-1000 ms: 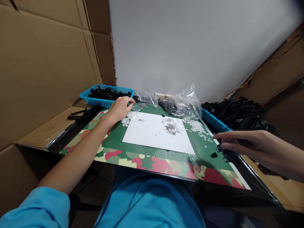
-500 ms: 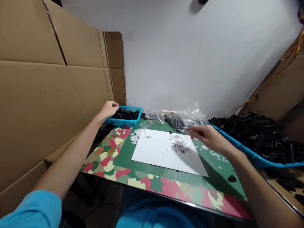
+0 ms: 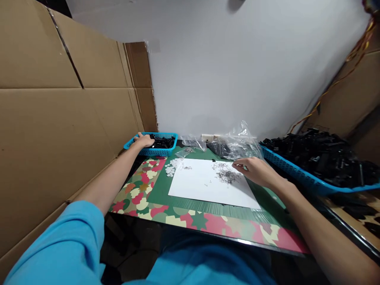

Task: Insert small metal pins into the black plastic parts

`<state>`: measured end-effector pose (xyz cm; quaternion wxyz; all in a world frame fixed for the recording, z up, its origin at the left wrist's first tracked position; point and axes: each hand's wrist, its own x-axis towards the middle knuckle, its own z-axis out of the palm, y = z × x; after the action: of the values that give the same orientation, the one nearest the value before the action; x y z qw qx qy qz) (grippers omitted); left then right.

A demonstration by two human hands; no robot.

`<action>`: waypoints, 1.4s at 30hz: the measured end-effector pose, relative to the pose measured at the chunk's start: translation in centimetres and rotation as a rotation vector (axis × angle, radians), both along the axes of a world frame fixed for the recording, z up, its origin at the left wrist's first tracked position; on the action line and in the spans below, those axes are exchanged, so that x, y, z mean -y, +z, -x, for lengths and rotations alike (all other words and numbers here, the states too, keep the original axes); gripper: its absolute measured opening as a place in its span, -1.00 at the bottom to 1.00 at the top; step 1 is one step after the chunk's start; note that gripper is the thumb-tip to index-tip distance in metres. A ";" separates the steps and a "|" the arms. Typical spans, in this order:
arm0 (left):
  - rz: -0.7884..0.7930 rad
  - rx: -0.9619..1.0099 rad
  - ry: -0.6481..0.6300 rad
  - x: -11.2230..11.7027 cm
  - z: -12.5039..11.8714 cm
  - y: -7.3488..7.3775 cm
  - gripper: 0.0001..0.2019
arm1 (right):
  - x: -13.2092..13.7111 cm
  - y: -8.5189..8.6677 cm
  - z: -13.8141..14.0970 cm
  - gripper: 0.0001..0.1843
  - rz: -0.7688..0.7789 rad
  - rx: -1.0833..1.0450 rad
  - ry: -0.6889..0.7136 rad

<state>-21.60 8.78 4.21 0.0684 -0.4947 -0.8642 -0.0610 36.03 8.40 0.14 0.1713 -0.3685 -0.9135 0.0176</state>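
My left hand [image 3: 144, 141] lies over the near side of a small blue basket [image 3: 156, 153] at the far left of the table. Its fingers are apart, resting on the black plastic parts [image 3: 164, 142] inside. On the other side, my right hand [image 3: 248, 167] is at the right edge of a white sheet [image 3: 192, 186], thumb and fingertips pinched together. Whatever sits between those fingertips is too small to make out. Just left of them, a heap of tiny metal pieces [image 3: 228, 177] is spread on the sheet.
White discs [image 3: 171, 167] lie left of the sheet. Clear plastic bags [image 3: 237, 147], one with dark contents, rest against the wall. A large blue basket [image 3: 299, 174] heaped with black parts stands at the right. Cardboard [image 3: 103, 114] walls the left side.
My left hand has moved from the small basket's left rim down and right onto the black parts. My right hand stays pinched near the metal pieces. The view has shifted slightly.
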 end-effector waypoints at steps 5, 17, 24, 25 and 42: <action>0.035 0.032 0.054 -0.6 -1.2 -1.7 -0.13 | 0.6 0.1 0.5 -0.57 -0.001 -0.003 0.022; 0.118 -0.005 -0.057 -1.6 -0.3 -0.7 -0.24 | 0.9 -0.1 0.5 -0.59 0.029 -0.028 0.018; 0.028 -0.075 -0.041 -0.7 0.0 -0.6 -0.40 | 0.8 -0.3 0.6 -0.60 0.023 -0.032 0.036; 0.018 -0.084 -0.038 -0.7 0.0 -0.5 -0.42 | 0.8 -0.2 0.6 -0.60 0.023 -0.032 0.037; 0.234 -0.107 -0.197 -1.3 0.4 0.3 0.03 | 1.1 -0.3 1.5 -0.62 0.017 -0.018 0.054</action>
<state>-21.98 10.10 4.55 0.0500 -0.5843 -0.8078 0.0604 34.48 7.27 -0.12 0.1755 -0.3450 -0.9214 0.0334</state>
